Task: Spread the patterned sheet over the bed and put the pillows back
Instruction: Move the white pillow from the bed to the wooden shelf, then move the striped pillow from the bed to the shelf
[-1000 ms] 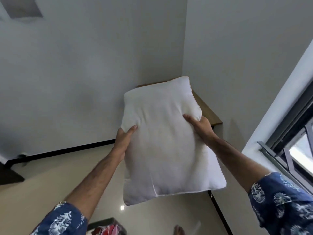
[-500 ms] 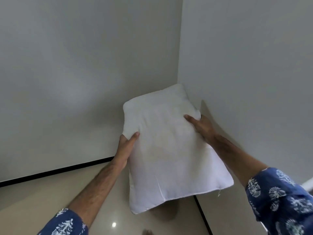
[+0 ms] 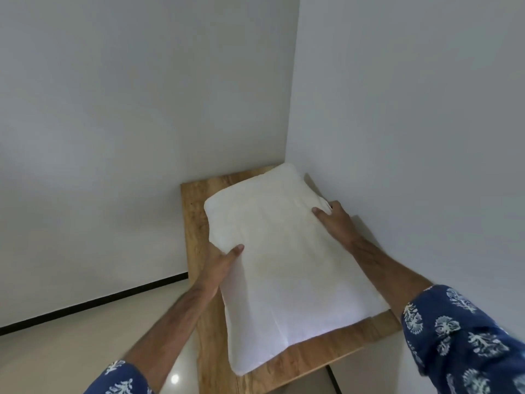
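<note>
A plain white pillow lies lengthwise over a wooden tabletop in the corner of the room. My left hand grips its left edge, thumb on top and fingers underneath. At the far right edge my right hand holds the pillow close to the wall, with the thumb pressed onto the top. The bed and the patterned sheet are out of view.
Two pale walls meet just behind the pillow, the right wall close to my right hand. The glossy cream floor with a black skirting line lies to the left of the tabletop.
The pillow has come down and forward from mid-air onto the wooden top in the corner. Both hands kept their hold on its edges.
</note>
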{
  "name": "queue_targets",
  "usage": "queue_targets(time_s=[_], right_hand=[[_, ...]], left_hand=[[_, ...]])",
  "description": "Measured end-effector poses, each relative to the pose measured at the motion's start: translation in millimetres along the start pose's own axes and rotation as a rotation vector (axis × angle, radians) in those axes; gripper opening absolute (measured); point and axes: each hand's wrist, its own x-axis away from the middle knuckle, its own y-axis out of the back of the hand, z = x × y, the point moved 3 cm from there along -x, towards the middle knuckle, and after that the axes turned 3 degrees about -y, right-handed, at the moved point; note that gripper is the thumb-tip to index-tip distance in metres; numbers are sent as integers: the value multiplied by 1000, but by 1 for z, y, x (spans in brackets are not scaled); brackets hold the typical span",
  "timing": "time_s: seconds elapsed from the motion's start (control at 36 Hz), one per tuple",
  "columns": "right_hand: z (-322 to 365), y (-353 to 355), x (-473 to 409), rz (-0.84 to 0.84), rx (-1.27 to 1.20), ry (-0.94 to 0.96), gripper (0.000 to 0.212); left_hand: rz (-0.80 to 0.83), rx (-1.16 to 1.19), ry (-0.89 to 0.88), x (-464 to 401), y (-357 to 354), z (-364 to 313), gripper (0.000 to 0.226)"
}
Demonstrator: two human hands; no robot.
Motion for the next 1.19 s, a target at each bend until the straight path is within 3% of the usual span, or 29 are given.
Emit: queue_targets(time_s=[0.08,0.17,0.25,0.33,0.58,0.75,0.83,0.89,0.97,1.19], right_hand=[[-9,-10,-17,40,79,7,58],[-23,-26,-21,56,315,42,74],[-22,-48,-4,-3,530,292,88],[-28,-77,9,123,619,514,99],[-38,-99,-1,179,715,634,87],[6,-131,31,342,768,900,82],[27,-166,66,474,789,1031,81],[37,-192,92,561,830,1116,80],[52,-230,144,670,858,1263,82],[57,-309,349,966,846,1665,76]], left_hand=[[-28,-60,-27,-19,-9,-3,79],[-57,-170,-50,-35,-15,-1,82],[-81,-320,-27,-37,-28,3,97],[-101,-487,-38,-27,-47,5,95],[-210,-627,3,-18,-58,26,85],[-247,-889,-2,18,-37,23,87],[-301,-1089,-17,56,-9,30,95],[-374,-1150,14,90,17,38,84],[-516,-1206,106,154,61,57,70],[-865,-1220,441,384,132,108,63]])
